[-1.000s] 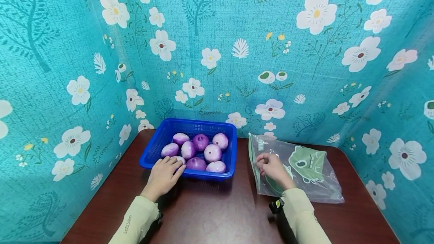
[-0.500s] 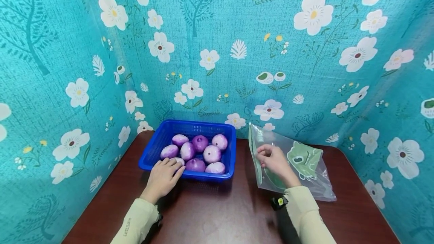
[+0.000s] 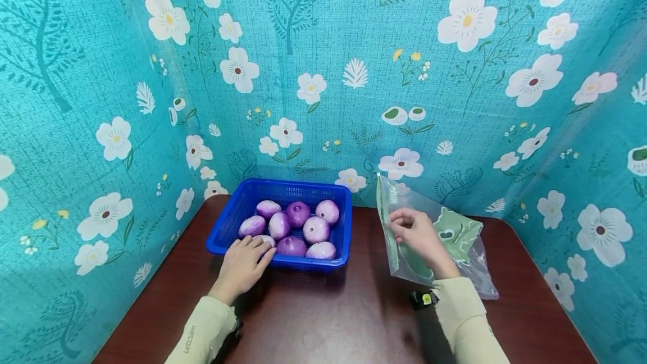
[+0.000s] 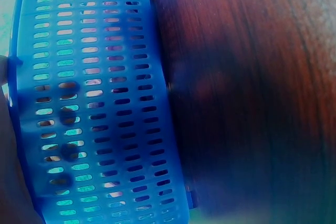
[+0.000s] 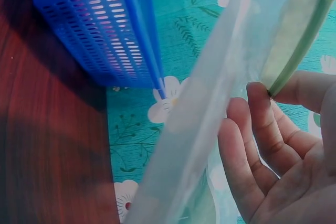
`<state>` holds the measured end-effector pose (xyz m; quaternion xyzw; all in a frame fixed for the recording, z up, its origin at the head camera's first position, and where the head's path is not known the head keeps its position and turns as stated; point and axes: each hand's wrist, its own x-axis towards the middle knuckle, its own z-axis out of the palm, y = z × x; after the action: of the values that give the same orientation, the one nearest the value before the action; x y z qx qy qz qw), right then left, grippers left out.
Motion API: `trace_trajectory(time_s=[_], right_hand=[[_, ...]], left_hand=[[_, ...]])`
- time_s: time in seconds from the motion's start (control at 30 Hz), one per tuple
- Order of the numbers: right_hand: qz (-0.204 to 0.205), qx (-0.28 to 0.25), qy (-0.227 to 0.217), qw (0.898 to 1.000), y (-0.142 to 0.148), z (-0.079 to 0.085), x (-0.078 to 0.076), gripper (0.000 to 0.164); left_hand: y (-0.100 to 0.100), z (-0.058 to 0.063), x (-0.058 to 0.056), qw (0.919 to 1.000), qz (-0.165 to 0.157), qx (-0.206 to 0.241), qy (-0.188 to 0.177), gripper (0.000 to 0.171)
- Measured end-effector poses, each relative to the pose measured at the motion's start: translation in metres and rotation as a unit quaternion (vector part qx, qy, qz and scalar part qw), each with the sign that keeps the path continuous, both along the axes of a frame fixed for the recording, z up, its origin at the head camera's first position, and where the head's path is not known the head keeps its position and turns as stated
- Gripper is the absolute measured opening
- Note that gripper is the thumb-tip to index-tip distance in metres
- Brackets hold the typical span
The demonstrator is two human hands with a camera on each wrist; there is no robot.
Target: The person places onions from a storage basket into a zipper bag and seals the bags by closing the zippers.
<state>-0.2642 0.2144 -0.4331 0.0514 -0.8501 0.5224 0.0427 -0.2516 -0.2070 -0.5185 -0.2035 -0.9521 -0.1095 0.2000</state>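
Note:
My left hand [image 3: 245, 265] lies over the front left rim of a blue plastic basket [image 3: 347, 223], fingers curled inside it beside a pale purple onion [image 3: 267, 239]. Through the slots in the left wrist view, dark fingertip shapes show against the basket wall [image 4: 105, 103]. Several more purple onions [image 3: 291, 246] sit in the basket. To the right, my right hand [image 3: 417, 237] pinches the green top strip of a clear zip bag [image 3: 457, 229] with a green cartoon print. The right wrist view shows thumb and index finger meeting on that strip [image 5: 294, 61], with the bag's layers parted.
Both things are on a dark reddish-brown wooden table [image 3: 323, 319]. A turquoise flowered cloth [image 3: 333, 111] hangs close behind it and along both sides. The bag's lower end trails on the table at the right.
My right hand has moved slightly right, raising the bag's top edge so that it stands up more and the bag's mouth parts. My left hand and the basket have stayed in place.

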Motion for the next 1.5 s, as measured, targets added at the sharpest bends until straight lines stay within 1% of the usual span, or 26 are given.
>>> trace_trajectory(time_s=[0.13,0.53,0.77,0.9,1.07,1.13,1.2,1.3,1.37,1.4,1.43,1.47,1.5], right_hand=[[0.001,-0.004,0.009,1.0,0.001,0.002,0.001,0.017],[-0.009,-0.018,0.01,1.0,0.003,0.012,0.004,0.019],[-0.004,-0.02,0.016,1.0,0.006,0.012,0.004,0.018],[0.002,-0.018,0.019,1.0,0.005,0.011,0.002,0.019],[0.007,-0.015,0.02,1.0,0.003,0.012,0.002,0.018],[0.004,-0.015,0.017,1.0,0.003,0.012,0.002,0.018],[0.003,-0.014,0.018,1.0,0.003,0.012,0.003,0.018],[0.006,-0.019,0.016,1.0,0.003,0.012,0.003,0.019],[0.007,-0.02,0.015,1.0,0.003,0.011,0.003,0.019],[0.008,-0.021,0.014,1.0,0.003,0.011,0.002,0.019],[0.008,-0.021,0.014,1.0,0.002,0.01,0.002,0.019],[0.007,-0.021,0.014,1.0,0.002,0.009,0.001,0.018],[0.006,-0.021,0.014,1.0,0.002,0.008,0.001,0.018]], left_hand=[[0.0,0.0,0.0,1.0,0.0,0.0,-0.001,0.035],[0.001,-0.003,-0.001,1.0,0.003,-0.004,-0.001,0.035],[0.003,-0.005,-0.004,1.0,-0.003,-0.005,0.006,0.035],[0.003,-0.003,-0.004,0.9999,-0.005,-0.002,0.009,0.033],[0.007,0.0,-0.003,0.9999,0.006,0.004,0.014,0.03],[0.013,0.002,-0.003,0.9997,0.003,0.011,0.024,0.025],[0.023,0.005,-0.003,0.9988,-0.006,0.019,0.044,0.021],[0.044,0.015,-0.004,0.9954,-0.038,0.041,0.078,0.015],[0.063,0.022,-0.004,0.9914,-0.067,0.072,0.086,0.013],[0.074,0.026,-0.005,0.9889,-0.082,0.092,0.083,0.012],[0.085,0.03,-0.006,0.9858,-0.1,0.115,0.07,0.009],[0.097,0.034,-0.006,0.9819,-0.116,0.142,0.049,0.007],[0.109,0.037,-0.008,0.9757,-0.136,0.171,0.022,0.006]])
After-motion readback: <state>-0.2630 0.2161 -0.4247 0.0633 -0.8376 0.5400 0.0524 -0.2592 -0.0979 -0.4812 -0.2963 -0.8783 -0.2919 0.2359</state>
